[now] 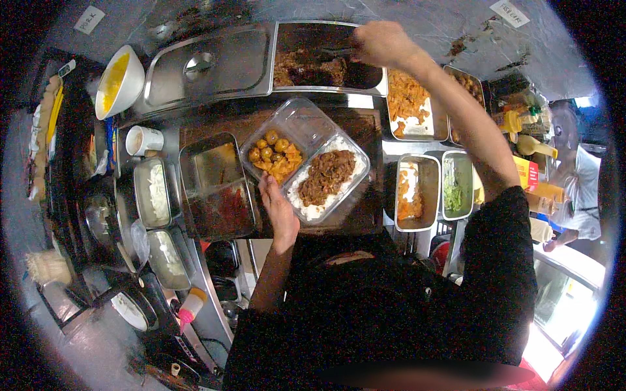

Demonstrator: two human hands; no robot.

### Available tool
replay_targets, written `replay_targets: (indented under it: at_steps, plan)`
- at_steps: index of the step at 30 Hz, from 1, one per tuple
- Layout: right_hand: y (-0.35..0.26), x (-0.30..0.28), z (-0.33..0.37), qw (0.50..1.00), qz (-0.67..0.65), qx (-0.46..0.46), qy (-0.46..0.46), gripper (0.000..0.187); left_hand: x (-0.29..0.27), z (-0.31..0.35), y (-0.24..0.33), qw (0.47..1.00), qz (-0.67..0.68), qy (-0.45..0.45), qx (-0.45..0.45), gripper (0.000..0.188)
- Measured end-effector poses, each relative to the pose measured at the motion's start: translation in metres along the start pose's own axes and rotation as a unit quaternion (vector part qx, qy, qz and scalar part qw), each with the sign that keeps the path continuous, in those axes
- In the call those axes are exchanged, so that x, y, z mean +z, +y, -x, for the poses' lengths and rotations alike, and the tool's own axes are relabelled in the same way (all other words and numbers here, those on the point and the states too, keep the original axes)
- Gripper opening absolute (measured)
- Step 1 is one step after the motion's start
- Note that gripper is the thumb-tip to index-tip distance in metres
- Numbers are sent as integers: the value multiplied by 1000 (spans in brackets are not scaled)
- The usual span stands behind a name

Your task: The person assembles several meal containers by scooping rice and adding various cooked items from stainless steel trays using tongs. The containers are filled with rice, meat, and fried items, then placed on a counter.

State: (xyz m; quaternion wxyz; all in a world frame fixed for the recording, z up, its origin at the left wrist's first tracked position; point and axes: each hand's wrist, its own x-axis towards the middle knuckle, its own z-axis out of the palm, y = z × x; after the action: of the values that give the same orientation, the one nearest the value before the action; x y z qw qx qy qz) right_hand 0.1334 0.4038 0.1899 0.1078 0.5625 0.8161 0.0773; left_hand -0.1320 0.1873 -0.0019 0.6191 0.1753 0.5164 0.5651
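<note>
- Head view, centre: a clear compartmented container (308, 122), the thing being worked on, is set over the dark wooden board (368, 208), turned askew. White rice (346, 144) topped with dark chopped meat (328, 177) is held on its right side; round brown balls (268, 148) and orange pieces (280, 168) are grouped at its left. The upper compartment is left bare.
- Head view, just below centre: the container's lower-left edge is touched by the left hand (280, 212), with its visible fingers extended and lying close together. Whether the base is gripped or merely propped cannot be told.
- Head view, top: the right hand (385, 45) is reached over the right part of a metal pan (313, 24) of dark food. The fingers look curled, but what is pinched, if anything, cannot be told.
- Head view, upper right: the orange food (407, 91) is crossed by the right forearm; drips or a brushing sleeve could contaminate it if the arm were lowered.
- Head view, centre again, as a judgement: the container could be tipped if its loaded side were left unsupported by one-sided contact, and the balls could be rolled into the bare compartment by a jolt.
</note>
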Motion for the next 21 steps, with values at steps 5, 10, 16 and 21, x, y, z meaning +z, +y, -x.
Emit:
replay_targets:
  at_steps: [5,10,16,21]
  plan:
    - [36,-52,34,998,-65,14,18,36,10,-7,3,999,-17,35,7,51]
    - [47,-107,117,876,-477,66,-38,38,20,-3,14,1000,-23,15,11,52]
    - [-5,-105,166,973,-204,-84,-65,40,9,-4,7,999,-45,25,8,57]
    - [-67,-54,173,981,-48,-130,-133,24,3,0,6,999,-44,-14,-7,59]
